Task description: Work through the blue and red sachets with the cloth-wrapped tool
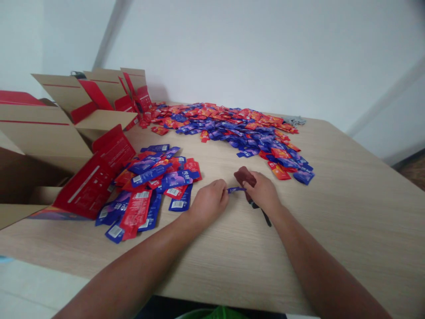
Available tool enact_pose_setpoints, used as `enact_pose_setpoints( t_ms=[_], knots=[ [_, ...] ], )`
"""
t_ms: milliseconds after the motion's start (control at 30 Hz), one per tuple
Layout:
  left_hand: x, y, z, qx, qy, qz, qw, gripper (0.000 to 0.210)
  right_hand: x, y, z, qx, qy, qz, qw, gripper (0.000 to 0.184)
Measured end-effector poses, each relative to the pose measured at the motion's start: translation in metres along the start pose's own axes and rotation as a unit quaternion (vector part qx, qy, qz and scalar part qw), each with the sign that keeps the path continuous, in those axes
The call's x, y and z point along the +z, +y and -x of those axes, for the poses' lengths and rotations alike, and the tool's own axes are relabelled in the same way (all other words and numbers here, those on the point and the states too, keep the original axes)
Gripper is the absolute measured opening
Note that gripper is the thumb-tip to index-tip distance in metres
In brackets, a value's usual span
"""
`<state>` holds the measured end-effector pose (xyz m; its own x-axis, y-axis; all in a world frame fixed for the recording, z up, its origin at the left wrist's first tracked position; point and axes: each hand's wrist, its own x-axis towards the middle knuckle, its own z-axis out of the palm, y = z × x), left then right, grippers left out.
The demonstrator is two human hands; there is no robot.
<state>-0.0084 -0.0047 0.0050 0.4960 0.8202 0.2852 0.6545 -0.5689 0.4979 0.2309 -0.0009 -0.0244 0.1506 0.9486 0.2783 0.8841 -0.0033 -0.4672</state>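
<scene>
My left hand [210, 199] is closed, pinching one end of a narrow purple-blue sachet [235, 190] seen nearly edge-on. The sachet's other end reaches the fingers of my right hand [264, 190]. Those fingers are wrapped round a flat reddish-brown piece [244, 175] with an uneven edge; its kind is not clear. Below the right palm a thin black strip [266, 218] sticks out over the table, partly hidden by the hand. Left of my left hand lies a loose pile of red and blue-purple sachets [175, 179], several with white barcode labels.
A long heap of red, orange and purple sachets [232, 128] curves across the back of the wooden table [348, 212]. Open cardboard boxes [43, 128] with red flaps stand along the left. A grey crumpled item [295, 120] lies behind the heap. Something green [222, 313] shows below the front edge.
</scene>
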Motion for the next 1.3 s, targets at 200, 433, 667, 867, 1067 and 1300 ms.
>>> enact_pose_setpoints(
  t_ms=[200,433,667,867,1067,1300],
  knots=[
    [-0.025,-0.018,-0.015,-0.058,0.104,0.039,0.992,0.007,-0.002,-0.002,0.001,-0.002,-0.001,-0.012,1.000,0.028],
    [-0.089,-0.072,-0.026,-0.136,0.251,0.006,0.958,0.008,-0.003,-0.003,0.001,-0.001,0.003,-0.008,1.000,0.025],
    [-0.121,-0.105,-0.015,-0.143,0.360,-0.116,0.914,0.030,-0.002,-0.003,0.001,0.001,0.004,-0.009,1.000,0.026],
    [-0.058,-0.053,-0.026,-0.005,0.256,-0.019,0.966,0.029,0.002,-0.002,0.000,0.006,0.008,-0.014,1.000,0.027],
    [0.032,-0.023,-0.061,0.019,0.100,0.086,0.991,0.039,0.003,-0.002,0.001,0.000,0.012,-0.017,1.000,0.025],
    [0.081,-0.042,-0.141,-0.061,0.069,0.084,0.992,0.047,0.000,-0.005,0.000,0.004,0.007,-0.013,1.000,0.022]
  ],
)
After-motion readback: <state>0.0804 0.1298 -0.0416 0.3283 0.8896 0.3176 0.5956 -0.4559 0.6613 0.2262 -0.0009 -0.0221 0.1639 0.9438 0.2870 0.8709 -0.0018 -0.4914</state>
